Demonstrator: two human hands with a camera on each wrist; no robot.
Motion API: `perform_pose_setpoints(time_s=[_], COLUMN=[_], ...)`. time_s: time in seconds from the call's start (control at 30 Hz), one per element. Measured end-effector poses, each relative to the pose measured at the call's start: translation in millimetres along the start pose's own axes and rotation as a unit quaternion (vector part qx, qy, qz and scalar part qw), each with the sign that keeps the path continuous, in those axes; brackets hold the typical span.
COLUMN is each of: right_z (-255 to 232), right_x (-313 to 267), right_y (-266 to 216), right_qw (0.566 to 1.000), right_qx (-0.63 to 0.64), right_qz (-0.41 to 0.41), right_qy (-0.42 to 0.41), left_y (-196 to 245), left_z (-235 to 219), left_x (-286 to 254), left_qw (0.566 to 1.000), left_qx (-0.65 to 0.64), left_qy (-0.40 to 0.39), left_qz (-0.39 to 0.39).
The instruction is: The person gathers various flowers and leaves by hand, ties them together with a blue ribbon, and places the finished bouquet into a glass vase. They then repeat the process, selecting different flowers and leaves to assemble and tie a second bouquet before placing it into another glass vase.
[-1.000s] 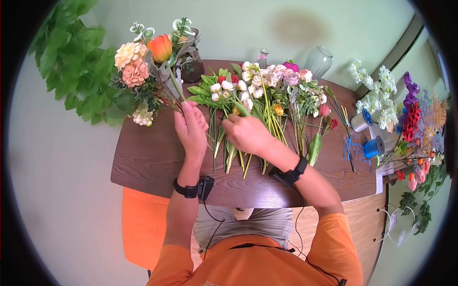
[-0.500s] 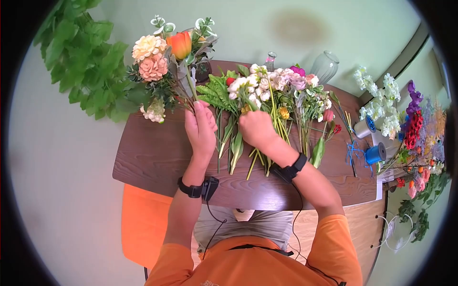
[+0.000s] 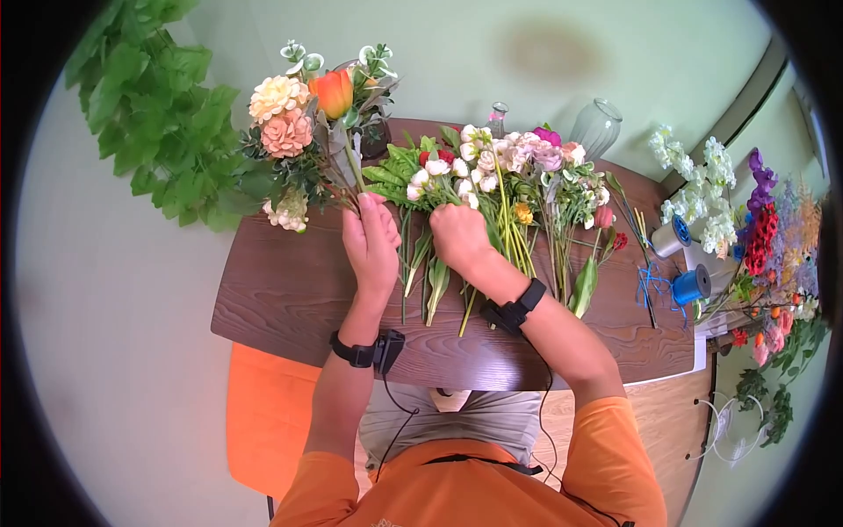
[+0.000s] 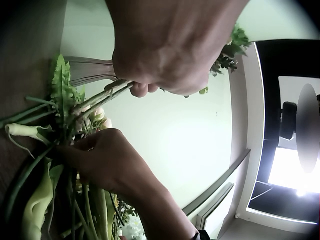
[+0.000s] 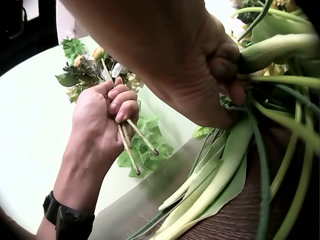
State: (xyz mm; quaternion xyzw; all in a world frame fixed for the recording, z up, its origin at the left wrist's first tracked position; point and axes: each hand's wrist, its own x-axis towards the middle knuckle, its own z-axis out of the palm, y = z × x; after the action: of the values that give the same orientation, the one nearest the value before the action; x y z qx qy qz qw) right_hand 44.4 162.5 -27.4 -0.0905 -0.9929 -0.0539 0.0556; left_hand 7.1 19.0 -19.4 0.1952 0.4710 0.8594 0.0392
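Note:
My left hand (image 3: 372, 244) grips the bare brown stems (image 5: 129, 137) of a bouquet at the table's left side. That bouquet carries an orange tulip (image 3: 333, 93), a cream bloom (image 3: 277, 95), a pink bloom (image 3: 286, 133) and grey-green leaves. Its cut stem ends poke out below the palm in the right wrist view. My right hand (image 3: 462, 237) is bent down among the flowers lying on the table. Its thumb and fingers pinch at green stems (image 5: 272, 80) just below white flowers (image 3: 428, 173); the fingertips are partly hidden by leaves.
On the brown table (image 3: 281, 281) lie a fern leaf (image 3: 395, 171), mauve roses (image 3: 546, 154) and several loose stems. A ribbed glass vase (image 3: 597, 127) stands behind. Silver (image 3: 671, 235) and blue (image 3: 691, 286) ribbon spools lie right, beside more flowers (image 3: 762, 224).
The right hand has worked in among the stems and moved slightly away from me, and the white flowers by it have shifted. The left hand still holds the bouquet, farther right in view.

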Motion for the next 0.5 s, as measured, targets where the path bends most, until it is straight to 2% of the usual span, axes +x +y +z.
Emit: perform_pose_setpoints(time_s=[0.13, 0.2, 0.33, 0.4, 0.43, 0.5], right_z=[3, 3, -2, -13, -18, -28], right_x=[5, 8, 11, 8, 8, 10], right_y=[4, 4, 7, 12, 15, 20], right_qw=[1.0, 1.0, 0.999, 0.99, 0.989, 0.964], right_qx=[0.002, 0.008, 0.039, 0.139, 0.139, 0.265], right_qz=[0.0, -0.005, 0.011, 0.03, 0.033, 0.03], right_qy=[0.018, -0.02, -0.018, 0.018, 0.022, 0.019], left_y=[1, 0, -1, 1, 3, 10], left_z=[0, 0, 0, -1, 0, 1], left_x=[0, -1, 0, 1, 1, 2], left_qw=[1.0, 1.0, 1.0, 1.0, 1.0, 0.999], left_qx=[0.005, 0.005, 0.004, -0.004, -0.004, -0.009], left_qy=[0.003, 0.007, 0.003, 0.016, 0.011, 0.04], left_qz=[0.003, -0.002, 0.0, -0.004, -0.002, 0.001])
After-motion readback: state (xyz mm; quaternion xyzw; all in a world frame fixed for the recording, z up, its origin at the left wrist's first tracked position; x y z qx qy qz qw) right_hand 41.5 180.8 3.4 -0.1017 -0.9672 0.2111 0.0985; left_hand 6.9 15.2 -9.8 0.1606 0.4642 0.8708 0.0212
